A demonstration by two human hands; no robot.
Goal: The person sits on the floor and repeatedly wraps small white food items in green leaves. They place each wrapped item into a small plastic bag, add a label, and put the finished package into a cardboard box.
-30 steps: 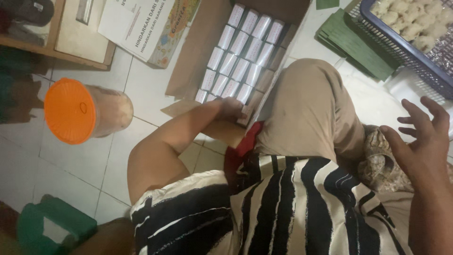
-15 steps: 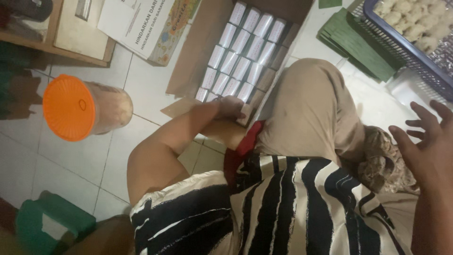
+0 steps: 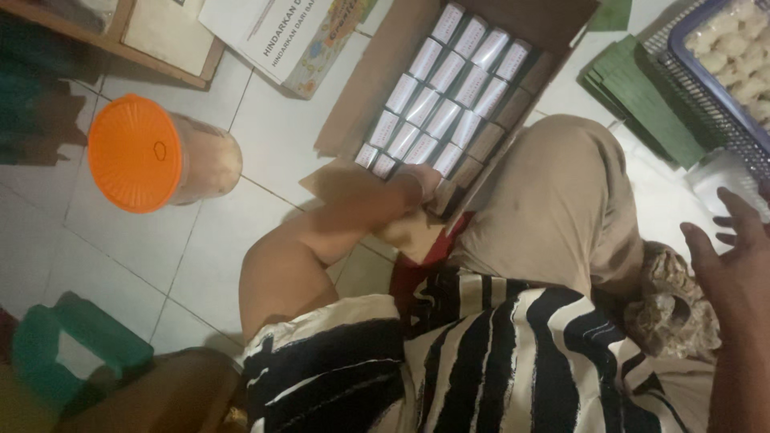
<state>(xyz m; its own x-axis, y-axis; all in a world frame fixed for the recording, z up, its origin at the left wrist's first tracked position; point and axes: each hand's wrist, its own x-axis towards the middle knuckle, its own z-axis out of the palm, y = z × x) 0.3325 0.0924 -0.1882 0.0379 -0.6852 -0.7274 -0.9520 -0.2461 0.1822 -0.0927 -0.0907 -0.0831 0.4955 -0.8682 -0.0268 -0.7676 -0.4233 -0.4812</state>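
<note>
From the head camera, the left hand (image 3: 419, 186) reaches into the near corner of the open brown cardboard box (image 3: 362, 88) on the white tiled floor (image 3: 265, 136), fingers curled among the small white-labelled packs (image 3: 443, 118) standing in rows inside; whether it grips one I cannot tell. The right hand (image 3: 734, 252) hangs open with fingers spread, holding nothing, at the right edge near the dark mesh basket of pale round snacks (image 3: 726, 60). Folded green leaves (image 3: 642, 96) lie beside that basket. A clear plastic jar with an orange lid (image 3: 136, 152) lies on its side left of the box.
</note>
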